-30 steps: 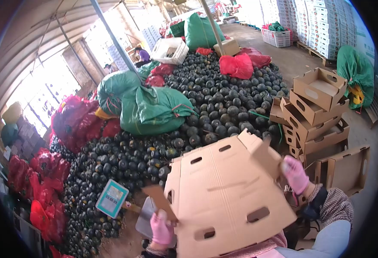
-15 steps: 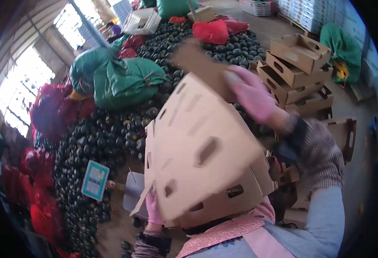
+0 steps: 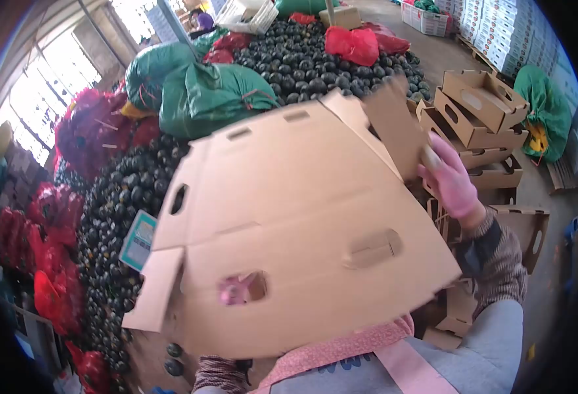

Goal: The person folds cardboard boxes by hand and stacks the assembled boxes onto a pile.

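A partly unfolded cardboard box [image 3: 289,197] spreads wide in front of my body, with cut hand holes and flaps. My right hand [image 3: 452,178], in a pink glove, grips a flap at its right side, thumb on the near face. Behind the sheet is my left hand [image 3: 233,290], also gloved in pink; only part of it shows through a cut-out, and it supports the cardboard from beneath. The rest of that hand is hidden.
Dark green round squash-like produce [image 3: 302,59] is heaped on the floor. Green sacks [image 3: 210,98] and red net bags [image 3: 59,230] stand at the left. Open cardboard trays [image 3: 479,111] are stacked at right. A teal-framed scale display [image 3: 139,240] is partly covered.
The cardboard has swung from a steep, folded pose to a flatter, wider one. My right hand moved right and down with its flap. My left hand went from the edge to behind the sheet.
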Available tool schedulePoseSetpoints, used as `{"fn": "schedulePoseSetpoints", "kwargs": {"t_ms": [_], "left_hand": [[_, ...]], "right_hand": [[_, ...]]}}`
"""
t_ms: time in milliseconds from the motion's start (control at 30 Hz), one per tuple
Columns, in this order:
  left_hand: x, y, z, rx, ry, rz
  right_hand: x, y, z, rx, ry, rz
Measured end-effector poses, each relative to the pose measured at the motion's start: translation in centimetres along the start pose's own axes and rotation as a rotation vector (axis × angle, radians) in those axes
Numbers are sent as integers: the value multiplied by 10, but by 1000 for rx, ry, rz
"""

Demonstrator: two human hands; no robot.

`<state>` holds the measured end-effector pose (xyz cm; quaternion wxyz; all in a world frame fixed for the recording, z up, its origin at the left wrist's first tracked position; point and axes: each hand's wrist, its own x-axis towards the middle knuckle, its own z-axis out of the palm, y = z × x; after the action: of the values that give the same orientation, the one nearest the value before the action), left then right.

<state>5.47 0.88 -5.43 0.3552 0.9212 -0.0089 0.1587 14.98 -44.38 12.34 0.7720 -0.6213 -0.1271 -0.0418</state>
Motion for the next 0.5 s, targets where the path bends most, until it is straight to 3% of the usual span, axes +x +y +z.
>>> {"fn": "schedulePoseSetpoints", "kwargs": {"t_ms": [33,67,100,167,233,333,500], "left_hand": [[0,7,-6,-64,43,-33],[-2,15,-13,-126,71,-48],[-4,25,-18,-180,89,-46],[-6,41,-28,-362,89,22],[-3,62,-34,-790,47,164],[-13,74,-50,-74,-154,279],[-29,85,-69,-26,-600,215]], "right_hand": [[-18,10,-33,-253,-97,66],[-36,32,-53,-277,-88,71],[-52,27,-49,-507,-133,128],[-86,41,-44,-604,-244,158],[-103,41,-43,-756,-403,74],[-123,57,-40,-754,-525,20],[-151,73,-42,-1150,-774,-22]]}}
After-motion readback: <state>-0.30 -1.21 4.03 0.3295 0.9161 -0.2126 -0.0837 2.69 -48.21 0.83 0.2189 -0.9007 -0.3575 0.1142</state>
